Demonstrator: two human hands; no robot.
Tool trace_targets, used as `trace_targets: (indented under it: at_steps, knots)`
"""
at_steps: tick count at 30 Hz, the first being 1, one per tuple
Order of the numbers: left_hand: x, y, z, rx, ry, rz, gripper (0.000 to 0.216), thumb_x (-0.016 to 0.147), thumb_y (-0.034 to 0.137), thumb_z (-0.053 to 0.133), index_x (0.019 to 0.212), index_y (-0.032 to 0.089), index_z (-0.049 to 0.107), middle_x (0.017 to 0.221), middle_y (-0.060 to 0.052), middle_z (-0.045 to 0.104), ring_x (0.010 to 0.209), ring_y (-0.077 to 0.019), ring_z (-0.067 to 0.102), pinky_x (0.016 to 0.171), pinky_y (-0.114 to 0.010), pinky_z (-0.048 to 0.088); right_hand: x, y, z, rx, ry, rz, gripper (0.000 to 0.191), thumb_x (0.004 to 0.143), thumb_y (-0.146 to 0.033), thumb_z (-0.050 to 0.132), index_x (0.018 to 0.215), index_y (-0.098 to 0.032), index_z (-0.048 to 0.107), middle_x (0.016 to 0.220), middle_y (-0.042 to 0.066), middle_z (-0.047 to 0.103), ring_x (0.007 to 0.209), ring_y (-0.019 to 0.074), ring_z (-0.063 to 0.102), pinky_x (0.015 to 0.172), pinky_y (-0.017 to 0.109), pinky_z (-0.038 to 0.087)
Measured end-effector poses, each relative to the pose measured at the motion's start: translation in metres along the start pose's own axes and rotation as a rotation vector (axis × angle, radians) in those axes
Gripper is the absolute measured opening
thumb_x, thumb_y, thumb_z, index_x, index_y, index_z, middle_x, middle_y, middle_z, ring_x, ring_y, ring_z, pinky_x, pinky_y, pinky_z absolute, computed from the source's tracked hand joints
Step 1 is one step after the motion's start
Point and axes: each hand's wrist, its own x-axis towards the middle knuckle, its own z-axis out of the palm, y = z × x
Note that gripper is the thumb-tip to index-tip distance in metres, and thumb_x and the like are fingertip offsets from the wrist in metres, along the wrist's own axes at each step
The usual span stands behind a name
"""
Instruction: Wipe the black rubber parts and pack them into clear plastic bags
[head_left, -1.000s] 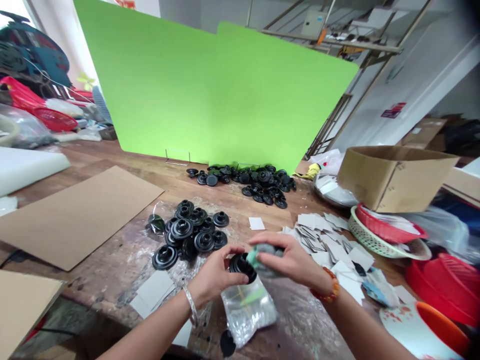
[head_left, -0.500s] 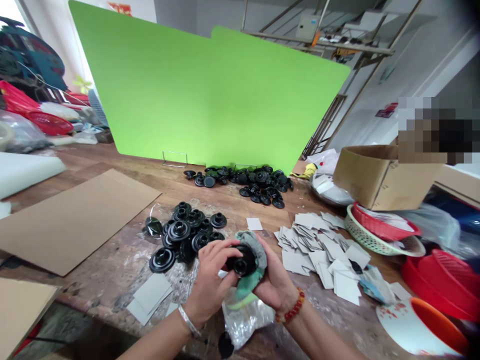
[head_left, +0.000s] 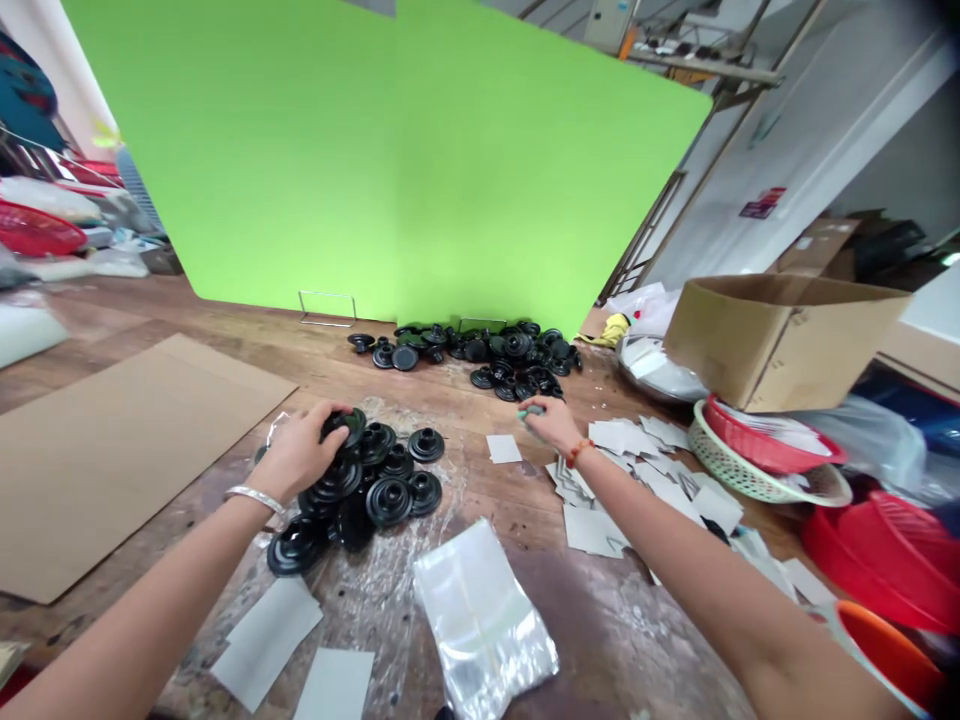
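Together half a second ago, our hands are apart: our left hand (head_left: 304,450) curls over a disc (head_left: 351,430) in the pile (head_left: 390,500) nearer the table's (head_left: 630,630) front edge, gripping or not we cannot tell; our right hand (head_left: 556,424) pinches the cloth (head_left: 532,410) near the far discs (head_left: 517,346). A screen (head_left: 285,150) lines the far edge; our right forearm (head_left: 660,520) blocks some cards (head_left: 592,530).

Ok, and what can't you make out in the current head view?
All in the head view:
Greenish cloth: mostly hidden by the right hand.
Black part: partly covered by the left hand; lifted or resting, I can't tell.
Front pale card: cut off by the bottom edge.
Wall sign: markings too small and blurred to read.
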Motion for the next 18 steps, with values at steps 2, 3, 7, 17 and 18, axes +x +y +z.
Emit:
trace_targets:
  at_steps: [2, 3, 7, 17, 18]
  knots:
    - [-0.001, -0.003, 0.005, -0.005, -0.073, 0.014, 0.043, 0.08, 0.043, 0.047, 0.115, 0.021, 0.058, 0.107, -0.01, 0.065, 0.1, -0.03, 0.058, 0.091, -0.044, 0.044, 0.029, 0.005, 0.004, -0.103, 0.025, 0.011, 0.026, 0.075, -0.035, 0.059, 0.086, -0.016, 0.074, 0.09, 0.009, 0.069, 0.088, 0.0241, 0.061, 0.078, 0.031, 0.045]
    - [-0.003, -0.003, 0.007, -0.018, -0.104, 0.023, 0.048, 0.08, 0.045, 0.048, 0.12, 0.02, 0.055, 0.112, -0.011, 0.064, 0.104, -0.0306, 0.058, 0.093, -0.045, 0.043, 0.04, 0.005, 0.007, -0.156, 0.04, 0.011, 0.029, 0.076, -0.039, 0.06, 0.085, -0.016, 0.074, 0.095, 0.011, 0.068, 0.092, 0.0261, 0.06, 0.08, 0.033, 0.044]
    - [-0.013, 0.0, 0.012, -0.145, -0.104, -0.001, 0.069, 0.079, 0.048, 0.049, 0.139, 0.017, 0.034, 0.133, -0.014, 0.053, 0.118, -0.0303, 0.053, 0.1, -0.044, 0.041, 0.074, 0.001, 0.024, -0.343, 0.093, 0.022, 0.04, 0.08, -0.046, 0.06, 0.099, -0.013, 0.072, 0.115, 0.02, 0.059, 0.112, 0.0343, 0.047, 0.089, 0.04, 0.038]
    - [-0.016, -0.008, 0.016, -0.282, -0.033, -0.124, 0.074, 0.079, 0.05, 0.054, 0.14, 0.017, 0.031, 0.112, -0.011, 0.064, 0.098, -0.0286, 0.064, 0.086, -0.042, 0.051, 0.078, -0.004, 0.046, -0.479, 0.06, 0.001, 0.034, 0.079, -0.035, 0.061, 0.105, -0.014, 0.071, 0.115, 0.02, 0.056, 0.111, 0.0357, 0.045, 0.088, 0.044, 0.036]
    - [-0.016, -0.007, 0.015, -0.274, -0.029, -0.115, 0.073, 0.08, 0.05, 0.053, 0.141, 0.017, 0.03, 0.118, -0.013, 0.061, 0.103, -0.0289, 0.062, 0.089, -0.043, 0.05, 0.072, -0.004, 0.043, -0.466, 0.046, -0.014, 0.034, 0.078, -0.034, 0.062, 0.105, -0.016, 0.072, 0.113, 0.019, 0.058, 0.109, 0.0344, 0.047, 0.086, 0.041, 0.037]
